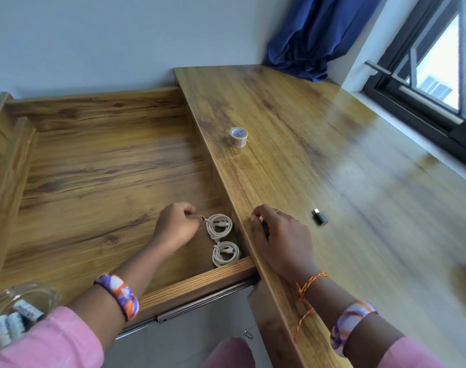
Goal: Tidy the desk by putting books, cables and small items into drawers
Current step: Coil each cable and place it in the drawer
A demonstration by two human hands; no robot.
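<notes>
A wide wooden drawer (99, 166) stands pulled out to the left of the desk top (319, 160). Two coiled white cables lie in the drawer's near right corner, one (219, 224) behind the other (226, 253). My left hand (174, 224) is inside the drawer and pinches the end of the farther coil. My right hand (282, 240) rests on the desk's left edge, fingers curled over it. On the desk lie a small roll of patterned tape (237, 137) and a little black adapter (320, 216).
A glass jar (19, 312) holding small items shows at the lower left, partly behind my pink sleeve. A blue curtain (314, 35) hangs at the desk's far corner, next to a black-framed window (425, 83). The drawer's metal rail (200, 305) runs below its front.
</notes>
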